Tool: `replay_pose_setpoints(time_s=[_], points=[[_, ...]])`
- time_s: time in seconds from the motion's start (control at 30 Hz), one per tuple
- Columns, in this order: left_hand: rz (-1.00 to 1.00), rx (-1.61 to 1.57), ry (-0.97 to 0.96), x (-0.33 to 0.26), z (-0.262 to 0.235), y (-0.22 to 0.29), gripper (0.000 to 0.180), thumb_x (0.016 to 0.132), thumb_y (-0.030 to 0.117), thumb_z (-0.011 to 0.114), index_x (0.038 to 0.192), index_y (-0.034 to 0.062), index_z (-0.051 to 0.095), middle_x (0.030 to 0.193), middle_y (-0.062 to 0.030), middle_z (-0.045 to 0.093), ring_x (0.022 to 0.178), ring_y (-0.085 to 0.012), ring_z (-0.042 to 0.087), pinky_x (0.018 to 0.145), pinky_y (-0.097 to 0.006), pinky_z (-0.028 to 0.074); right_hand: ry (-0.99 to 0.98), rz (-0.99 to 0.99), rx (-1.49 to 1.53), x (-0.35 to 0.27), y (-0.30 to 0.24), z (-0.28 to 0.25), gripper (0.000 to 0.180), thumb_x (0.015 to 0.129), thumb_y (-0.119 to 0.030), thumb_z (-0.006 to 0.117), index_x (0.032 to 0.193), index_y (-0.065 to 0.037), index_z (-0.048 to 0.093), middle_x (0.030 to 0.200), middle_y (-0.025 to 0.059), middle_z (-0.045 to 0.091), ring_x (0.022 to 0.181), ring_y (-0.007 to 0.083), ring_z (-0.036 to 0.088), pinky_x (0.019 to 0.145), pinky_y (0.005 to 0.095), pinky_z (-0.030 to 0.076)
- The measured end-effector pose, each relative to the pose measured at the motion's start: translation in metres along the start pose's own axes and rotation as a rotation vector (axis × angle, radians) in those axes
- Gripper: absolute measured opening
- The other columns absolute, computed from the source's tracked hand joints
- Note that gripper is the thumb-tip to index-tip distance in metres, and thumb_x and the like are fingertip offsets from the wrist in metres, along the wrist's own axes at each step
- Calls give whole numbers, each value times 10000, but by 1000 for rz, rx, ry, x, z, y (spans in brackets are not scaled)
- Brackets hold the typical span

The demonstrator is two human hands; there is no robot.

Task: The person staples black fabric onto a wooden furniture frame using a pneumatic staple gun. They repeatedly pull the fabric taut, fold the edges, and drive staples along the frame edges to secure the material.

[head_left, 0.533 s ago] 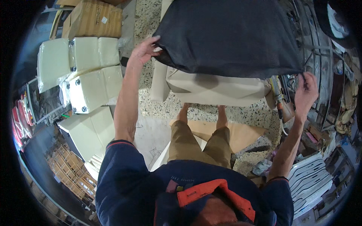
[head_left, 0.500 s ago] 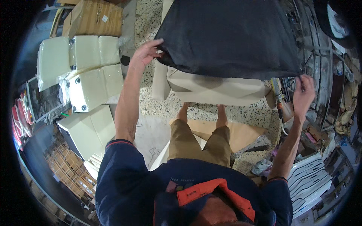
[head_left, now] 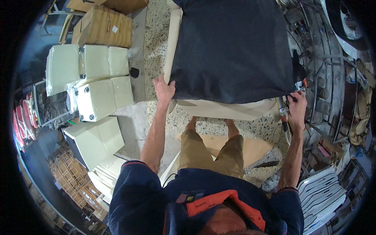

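A black cloth [head_left: 233, 51] is spread over a beige upholstered piece [head_left: 229, 110], whose near edge is left exposed. The cloth's near right corner is pinched in the right hand's [head_left: 297, 102] grip. The near left corner is touched by the left hand [head_left: 164, 90]; whether its grip is closed cannot be told.

A white label [head_left: 114, 29] and dark printing [head_left: 108, 17] mark the cardboard box [head_left: 100, 29], both too small to read. The navy shirt [head_left: 219, 183] bears faint, illegible lettering [head_left: 196, 191].
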State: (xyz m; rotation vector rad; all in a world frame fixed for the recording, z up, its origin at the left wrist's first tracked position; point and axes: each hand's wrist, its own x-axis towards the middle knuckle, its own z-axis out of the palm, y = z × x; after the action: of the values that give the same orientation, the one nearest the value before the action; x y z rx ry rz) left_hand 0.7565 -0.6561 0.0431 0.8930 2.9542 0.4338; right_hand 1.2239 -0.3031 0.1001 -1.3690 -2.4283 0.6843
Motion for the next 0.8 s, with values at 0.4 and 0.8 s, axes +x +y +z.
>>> replay_pose_setpoints(time_s=[0.4,0.8], points=[[-102,-164,248,236,129,74,388,804,369,832,1005,39,799,898,-267,740,920,-401,729,837,-477,564,-59,193,106,-18,-3,25,176,847,-4,711,1021,-18,733,1130,173,645,1034,362,651,871,419,533],[-321,-258,-38,302,183,68,320,801,383,812,954,103,833,925,-163,782,884,-340,759,834,-429,584,15,334,-238,-21,-36,46,324,816,0,664,1134,-18,722,1210,214,579,1163,403,565,1019,470,453]])
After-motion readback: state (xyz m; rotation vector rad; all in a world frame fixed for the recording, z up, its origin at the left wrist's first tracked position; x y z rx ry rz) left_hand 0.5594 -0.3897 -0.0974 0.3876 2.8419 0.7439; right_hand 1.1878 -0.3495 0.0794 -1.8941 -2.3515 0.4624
